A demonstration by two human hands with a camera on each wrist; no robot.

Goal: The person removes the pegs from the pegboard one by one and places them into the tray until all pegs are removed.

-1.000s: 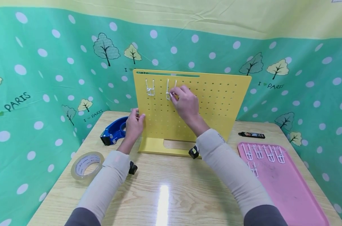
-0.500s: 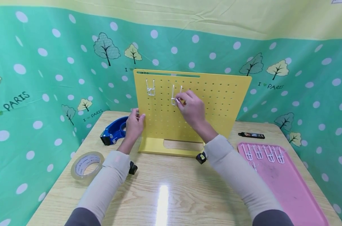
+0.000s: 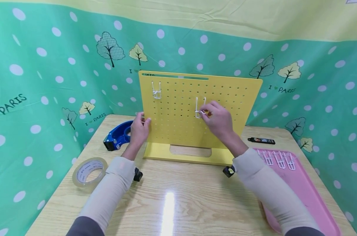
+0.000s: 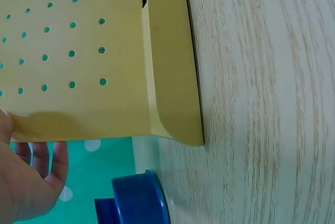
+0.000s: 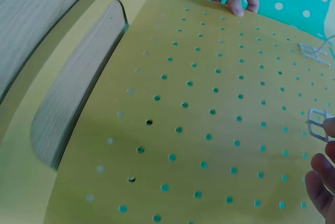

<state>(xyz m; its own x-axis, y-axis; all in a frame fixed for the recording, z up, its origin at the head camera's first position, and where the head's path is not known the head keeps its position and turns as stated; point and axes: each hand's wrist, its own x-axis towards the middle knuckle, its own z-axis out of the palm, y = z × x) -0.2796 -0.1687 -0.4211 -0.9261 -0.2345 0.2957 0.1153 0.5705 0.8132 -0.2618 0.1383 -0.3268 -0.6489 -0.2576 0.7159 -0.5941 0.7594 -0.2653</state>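
Observation:
A yellow pegboard [image 3: 172,126] stands upright on its flat base. My left hand [image 3: 139,131] grips its left edge, with thumb in front and fingers behind, as the left wrist view shows the hand [image 4: 29,182] at the board's rim. My right hand [image 3: 219,120] pinches a white wire hook [image 3: 197,105] by its front part, over the middle of the board; its two long prongs point up. In the right wrist view only part of this hook [image 5: 315,125] shows beside the fingertips. Another white wire hook [image 3: 157,94] hangs at the board's upper left.
A pink tray [image 3: 306,190] with several white wire hooks [image 3: 280,160] lies at the right, partly behind my right sleeve. Beyond it is a slim black package [image 3: 261,140]. On the left are a blue tape dispenser [image 3: 118,136] and a clear tape roll [image 3: 90,172].
My right hand has carried the pinched hook right and down across the board, away from the top row of holes near the hanging hook. My left hand keeps its grip on the edge.

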